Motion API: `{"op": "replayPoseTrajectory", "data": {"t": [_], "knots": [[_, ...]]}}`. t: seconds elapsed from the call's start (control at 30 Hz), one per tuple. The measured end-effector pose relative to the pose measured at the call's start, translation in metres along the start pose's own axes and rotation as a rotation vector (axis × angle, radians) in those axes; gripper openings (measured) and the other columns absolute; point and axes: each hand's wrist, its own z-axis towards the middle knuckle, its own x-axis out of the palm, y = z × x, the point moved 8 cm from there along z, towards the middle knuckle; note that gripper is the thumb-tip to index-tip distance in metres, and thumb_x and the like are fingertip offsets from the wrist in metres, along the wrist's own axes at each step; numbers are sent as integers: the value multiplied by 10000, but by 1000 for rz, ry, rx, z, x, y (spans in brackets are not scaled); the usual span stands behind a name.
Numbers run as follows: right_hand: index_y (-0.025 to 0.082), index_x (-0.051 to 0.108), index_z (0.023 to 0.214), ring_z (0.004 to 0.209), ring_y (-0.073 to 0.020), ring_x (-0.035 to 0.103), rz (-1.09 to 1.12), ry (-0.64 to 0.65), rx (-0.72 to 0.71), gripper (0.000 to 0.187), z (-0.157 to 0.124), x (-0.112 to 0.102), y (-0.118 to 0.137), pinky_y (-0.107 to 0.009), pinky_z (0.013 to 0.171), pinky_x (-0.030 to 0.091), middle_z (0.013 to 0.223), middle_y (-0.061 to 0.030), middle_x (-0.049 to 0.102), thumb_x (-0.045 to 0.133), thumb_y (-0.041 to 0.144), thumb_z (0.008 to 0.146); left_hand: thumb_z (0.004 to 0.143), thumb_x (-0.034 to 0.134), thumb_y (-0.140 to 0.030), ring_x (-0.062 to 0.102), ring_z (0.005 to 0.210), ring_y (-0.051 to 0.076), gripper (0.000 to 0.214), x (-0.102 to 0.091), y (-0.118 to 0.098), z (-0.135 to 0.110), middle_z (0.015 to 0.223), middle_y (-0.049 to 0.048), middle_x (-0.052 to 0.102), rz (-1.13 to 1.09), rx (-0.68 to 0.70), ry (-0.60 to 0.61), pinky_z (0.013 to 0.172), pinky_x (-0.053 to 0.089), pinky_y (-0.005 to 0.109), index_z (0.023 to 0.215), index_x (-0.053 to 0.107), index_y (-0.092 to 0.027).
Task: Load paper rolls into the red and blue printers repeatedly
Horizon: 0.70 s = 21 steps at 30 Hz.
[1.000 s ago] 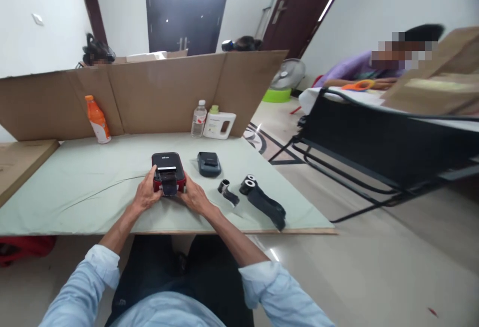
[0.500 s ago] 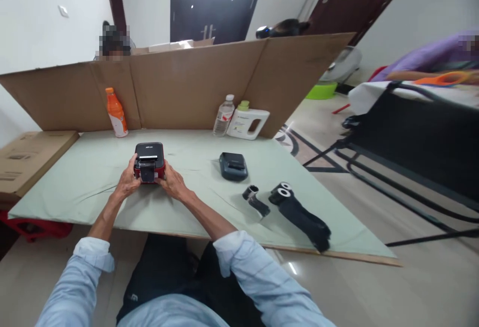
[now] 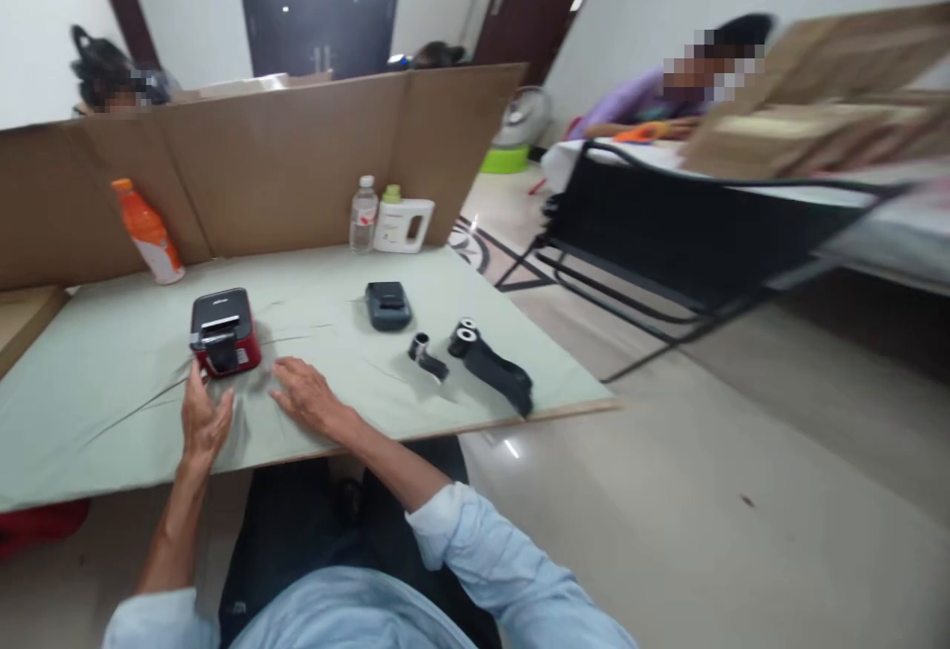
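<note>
A red and black device (image 3: pixel 223 331) with a black strip hanging from its front stands on the pale green table (image 3: pixel 111 402). My left hand (image 3: pixel 203 418) lies just in front of it, fingers stretched toward it, holding nothing. My right hand (image 3: pixel 303 395) rests flat on the table to the device's right, fingers spread. A dark grey device (image 3: pixel 387 305) sits further right. Beyond it lie a small black roll (image 3: pixel 426 353) and a larger black roll (image 3: pixel 491 364) with its band unwound.
An orange bottle (image 3: pixel 148 231), a clear water bottle (image 3: pixel 363 215) and a white jug (image 3: pixel 404 224) stand by the cardboard screen (image 3: pixel 297 159) at the table's back. A black folding frame (image 3: pixel 668 243) stands to the right. Other people sit behind the screen and at the right table.
Both hands have let go of the red and black device and drawn back onto the table. The camera swung, so the scene shifted in view.
</note>
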Motion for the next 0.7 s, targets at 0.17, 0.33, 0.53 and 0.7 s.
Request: {"op": "replayPoseTrajectory", "data": {"t": [0.17,0.33,0.53,0.7], "knots": [[203,702,1146,1169,-247,640,-111,-53,69,167,-38,-38,-20,-396,1014,521,1236,-107,710,730,252,990,910,587,-372,640,1284,394,562,28,-47,-31,1351,178,648,142,183,71,1100,540,593,1447,558,-207],[201,710,960,1033,-239,627,-218,-101,222,55,-59,-74,-56,-365,913,506,1048,-85,707,692,225,1006,885,617,-310,684,1215,333,426,94,-101,-13,1286,122,701,72,389,336,1057,587,519,1304,653,-244],[191,732,991,1032,-243,627,-197,-178,264,29,-64,-86,-71,-362,904,497,1056,-85,718,706,191,978,745,830,-386,662,1279,364,756,197,-154,68,1421,166,652,39,493,623,1113,540,535,1437,588,-200],[197,731,956,1025,-234,613,-119,-202,278,55,-62,-86,-75,-357,917,475,1050,-76,713,702,229,991,571,964,-479,417,1529,458,1273,276,-198,117,1684,252,358,5,513,769,1242,393,574,1632,348,-142]]}}
